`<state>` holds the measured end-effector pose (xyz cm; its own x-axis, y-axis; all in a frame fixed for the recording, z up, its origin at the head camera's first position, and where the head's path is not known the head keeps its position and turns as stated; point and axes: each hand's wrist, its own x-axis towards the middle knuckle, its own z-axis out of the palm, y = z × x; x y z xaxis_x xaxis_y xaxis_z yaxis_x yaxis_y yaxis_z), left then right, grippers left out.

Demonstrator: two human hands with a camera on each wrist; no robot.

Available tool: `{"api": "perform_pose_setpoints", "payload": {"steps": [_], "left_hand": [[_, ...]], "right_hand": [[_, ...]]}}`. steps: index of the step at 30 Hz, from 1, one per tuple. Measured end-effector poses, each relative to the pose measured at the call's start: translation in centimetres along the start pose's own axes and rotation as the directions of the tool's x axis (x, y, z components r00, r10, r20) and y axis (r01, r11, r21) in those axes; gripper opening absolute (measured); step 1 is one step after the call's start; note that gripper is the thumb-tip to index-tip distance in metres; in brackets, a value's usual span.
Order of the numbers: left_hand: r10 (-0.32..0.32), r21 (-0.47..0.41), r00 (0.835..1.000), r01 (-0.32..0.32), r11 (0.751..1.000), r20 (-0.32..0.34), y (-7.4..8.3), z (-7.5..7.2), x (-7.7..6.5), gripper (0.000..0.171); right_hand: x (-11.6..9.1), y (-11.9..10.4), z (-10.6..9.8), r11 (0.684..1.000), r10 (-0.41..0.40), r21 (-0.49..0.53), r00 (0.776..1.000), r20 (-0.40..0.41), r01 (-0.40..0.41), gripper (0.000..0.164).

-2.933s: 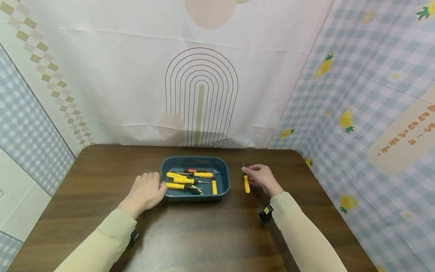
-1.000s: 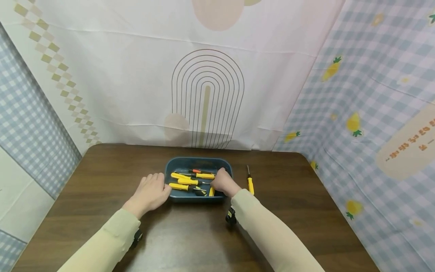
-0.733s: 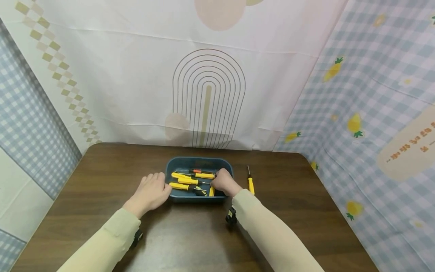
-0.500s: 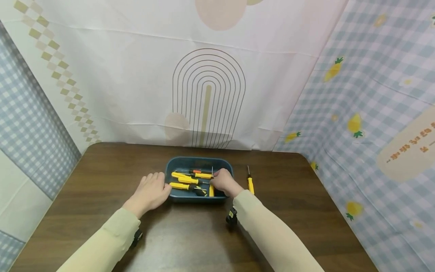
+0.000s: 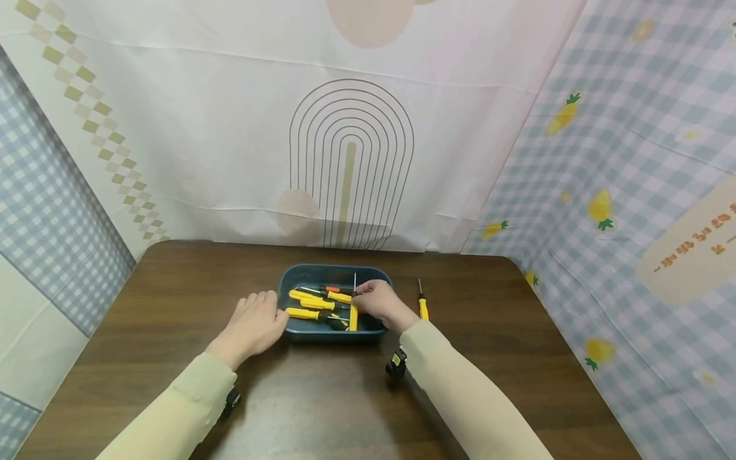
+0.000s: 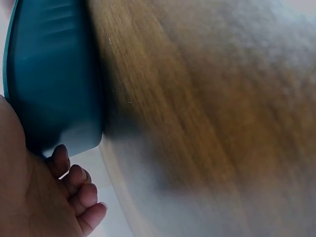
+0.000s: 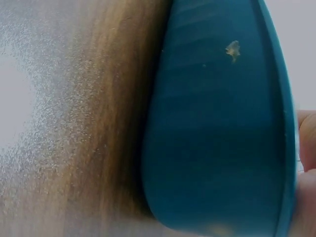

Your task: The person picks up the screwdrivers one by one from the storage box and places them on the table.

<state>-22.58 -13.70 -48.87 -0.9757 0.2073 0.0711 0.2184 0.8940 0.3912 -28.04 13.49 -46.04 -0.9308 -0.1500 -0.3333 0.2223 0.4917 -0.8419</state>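
My right hand [image 5: 381, 300] reaches into the blue bin [image 5: 328, 335], pinching a yellow-handled screwdriver [image 5: 353, 318] near its black collar. The shaft points away and the handle points toward me. My left hand [image 5: 253, 322] lies at the bin's left side with its thumb at the rim; in the left wrist view its fingers [image 6: 84, 195] are loosely bent beside the bin's corner. Several other yellow-handled screwdrivers [image 5: 303, 314] lie in the bin. In the right wrist view the bin's wall [image 7: 222, 123] hides the held screwdriver, and only parts of the fingers [image 7: 307, 143] show.
Another yellow-handled screwdriver [image 5: 423, 306] lies on the brown wooden table [image 5: 322, 402] right of the bin, shaft pointing away. A red-and-black tool [image 5: 331, 289] lies toward the back inside the bin. Patterned cloths [image 5: 230, 128] hang behind and beside the table.
My right hand let go of the screwdriver right of the bin and moved left into the bin. It now pinches another, which has shifted slightly left. My left hand stays at the bin.
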Motion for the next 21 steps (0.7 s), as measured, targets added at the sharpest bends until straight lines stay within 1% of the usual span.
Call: {"api": "perform_pose_setpoints", "payload": {"steps": [8, 21], "left_hand": [[0.000, -0.001, 1.000, 0.000, 1.000, 0.011, -0.03, -0.14, 0.02, 0.021], [0.005, -0.001, 1.000, -0.005, 1.000, 0.021, -0.04, -0.24, 0.00, 0.023]], "right_hand": [[0.14, -0.08, -0.66, 0.995, -0.030, 0.100, 0.998, 0.054, 0.024, 0.030], [-0.29, -0.75, -0.97, 0.981, -0.126, 0.160, 0.987, 0.101, 0.109, 0.042]]}}
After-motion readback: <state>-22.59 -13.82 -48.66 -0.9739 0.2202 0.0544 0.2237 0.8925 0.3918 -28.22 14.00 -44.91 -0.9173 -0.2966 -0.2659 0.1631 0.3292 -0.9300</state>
